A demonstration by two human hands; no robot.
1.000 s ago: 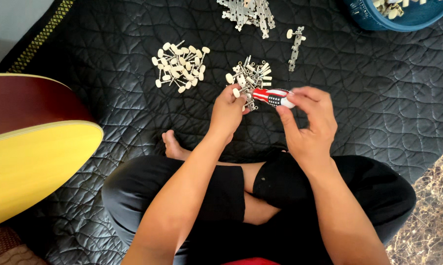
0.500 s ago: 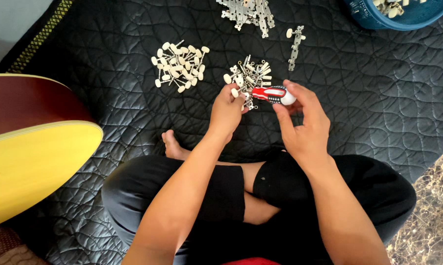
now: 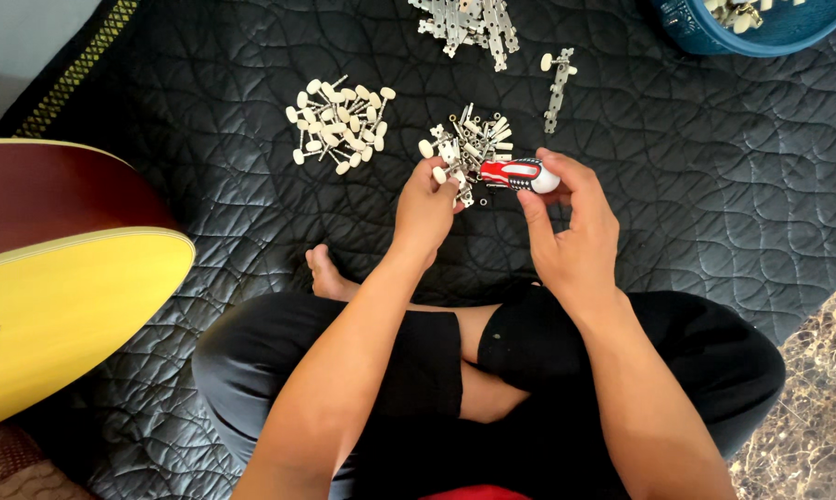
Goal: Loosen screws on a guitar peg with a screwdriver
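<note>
— Looking down from the head camera: which way does the screwdriver [image 3: 520,174] lie?

— Its long axis runs nearly level across the view, the rounded white end of the red handle toward the right hand [image 3: 571,236], the working end toward the left hand [image 3: 425,206]. The tip itself is hidden behind the small part.

— Where is it, taking the nearest pile of parts [image 3: 469,148] as the mark?

— Just below that pile's lower right edge, lifted above the black quilted mat [image 3: 696,185].

— And the hands?

— The right hand is curled around the handle, thumb under, fingers [image 3: 566,171] over the white end. The left is pinched shut on a small metal tuner part [image 3: 448,171] with a cream knob, held against the screwdriver's front end.

— What else lies about that pile?

— Left of it, a heap of cream-knobbed pegs [image 3: 339,122]; right of it, one metal strip [image 3: 559,85]; above it, more strips [image 3: 469,23]. A blue basin [image 3: 714,32] sits far up to the right, and a yellow guitar body [image 3: 57,306] far down to the left.
</note>
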